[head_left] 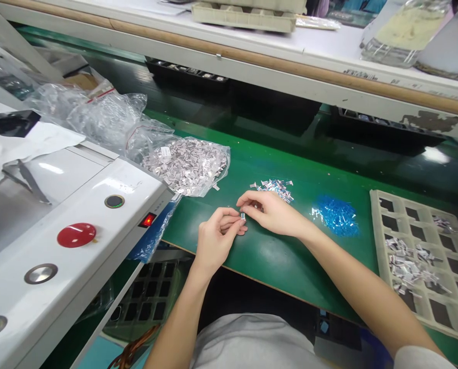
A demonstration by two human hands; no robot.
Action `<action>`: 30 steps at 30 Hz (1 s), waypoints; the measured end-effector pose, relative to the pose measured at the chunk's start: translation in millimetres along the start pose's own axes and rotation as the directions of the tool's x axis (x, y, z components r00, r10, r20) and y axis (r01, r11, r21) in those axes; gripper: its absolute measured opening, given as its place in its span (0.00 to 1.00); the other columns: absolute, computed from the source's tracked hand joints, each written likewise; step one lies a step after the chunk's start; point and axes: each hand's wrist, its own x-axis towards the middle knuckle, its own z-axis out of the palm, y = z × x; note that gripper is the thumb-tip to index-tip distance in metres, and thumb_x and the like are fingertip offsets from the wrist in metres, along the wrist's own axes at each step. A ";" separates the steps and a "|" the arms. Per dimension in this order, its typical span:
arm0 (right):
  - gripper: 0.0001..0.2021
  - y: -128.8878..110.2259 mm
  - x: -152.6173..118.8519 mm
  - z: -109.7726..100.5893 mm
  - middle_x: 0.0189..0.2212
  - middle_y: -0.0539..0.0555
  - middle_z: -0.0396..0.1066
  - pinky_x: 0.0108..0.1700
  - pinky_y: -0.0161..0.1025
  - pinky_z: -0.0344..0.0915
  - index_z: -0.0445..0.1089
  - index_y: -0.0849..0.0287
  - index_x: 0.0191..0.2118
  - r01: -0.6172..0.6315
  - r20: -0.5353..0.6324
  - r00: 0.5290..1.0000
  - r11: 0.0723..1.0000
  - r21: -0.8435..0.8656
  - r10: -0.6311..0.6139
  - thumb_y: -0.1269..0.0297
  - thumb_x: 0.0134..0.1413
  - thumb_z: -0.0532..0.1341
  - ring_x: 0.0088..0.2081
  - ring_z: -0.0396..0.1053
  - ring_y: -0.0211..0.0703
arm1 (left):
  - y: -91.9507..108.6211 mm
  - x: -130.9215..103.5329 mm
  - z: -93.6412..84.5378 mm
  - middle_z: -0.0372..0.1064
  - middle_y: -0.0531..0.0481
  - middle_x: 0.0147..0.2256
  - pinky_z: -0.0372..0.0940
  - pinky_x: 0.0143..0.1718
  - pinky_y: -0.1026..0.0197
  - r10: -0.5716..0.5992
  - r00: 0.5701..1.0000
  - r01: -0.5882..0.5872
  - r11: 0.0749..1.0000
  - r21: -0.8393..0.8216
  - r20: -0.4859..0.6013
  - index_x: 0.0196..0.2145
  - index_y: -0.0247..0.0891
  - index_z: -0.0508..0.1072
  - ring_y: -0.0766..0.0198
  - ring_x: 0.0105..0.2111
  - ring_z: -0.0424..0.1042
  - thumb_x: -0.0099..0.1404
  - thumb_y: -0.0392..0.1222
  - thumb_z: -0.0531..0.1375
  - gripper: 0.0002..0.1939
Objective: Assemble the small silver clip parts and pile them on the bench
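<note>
My left hand (pixel 218 237) is closed, pinching a small silvery-white part with a blue face (pixel 243 216) between thumb and fingertips. My right hand (pixel 267 211) is closed too, its thumb and fingertips right beside that part; whatever is in them is too small to make out. Just beyond my right hand lies a loose pile of small white-and-blue parts (pixel 277 188) on the green mat (pixel 267 261). To the right is a heap of small blue film pieces (pixel 338 215). Behind my left hand, a clear plastic bag (pixel 192 164) is full of similar silvery parts.
A cream compartment tray (pixel 375 225) with small parts in some cells stands at the right. On the left is a white machine (pixel 132 200) with a red button (pixel 77 234). A shelf (pixel 252 64) crosses above the bench. Crumpled clear bags (pixel 101 115) lie at the back left.
</note>
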 end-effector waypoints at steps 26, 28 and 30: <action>0.07 47.7 8.7 -56.5 0.39 0.55 0.76 0.45 0.43 0.64 0.75 0.57 0.41 -0.221 -0.342 0.936 0.898 -0.380 0.086 0.73 0.57 0.64 0.40 0.72 0.48 | 11.2 84.8 -37.8 0.75 0.38 0.46 0.72 0.47 0.47 0.267 0.964 -0.141 0.460 0.876 0.015 0.47 0.37 0.79 0.47 0.41 0.79 0.73 0.38 0.56 0.12; 0.08 62.5 17.2 -60.5 0.42 0.58 0.76 0.49 0.46 0.66 0.76 0.58 0.44 -0.252 -0.456 0.888 0.887 -0.388 0.053 0.71 0.61 0.62 0.42 0.72 0.50 | 3.5 84.8 -40.7 0.77 0.43 0.42 0.72 0.46 0.50 0.308 0.951 -0.176 0.578 0.796 -0.014 0.43 0.38 0.79 0.52 0.36 0.79 0.70 0.37 0.59 0.08; 0.12 79.9 26.8 -62.5 0.46 0.61 0.75 0.54 0.51 0.66 0.76 0.60 0.49 -0.288 -0.522 0.852 0.869 -0.403 0.040 0.69 0.64 0.60 0.45 0.71 0.54 | -2.5 81.8 -41.7 0.78 0.48 0.36 0.73 0.42 0.54 0.309 0.948 -0.180 0.717 0.673 -0.076 0.39 0.39 0.78 0.57 0.32 0.78 0.67 0.38 0.62 0.05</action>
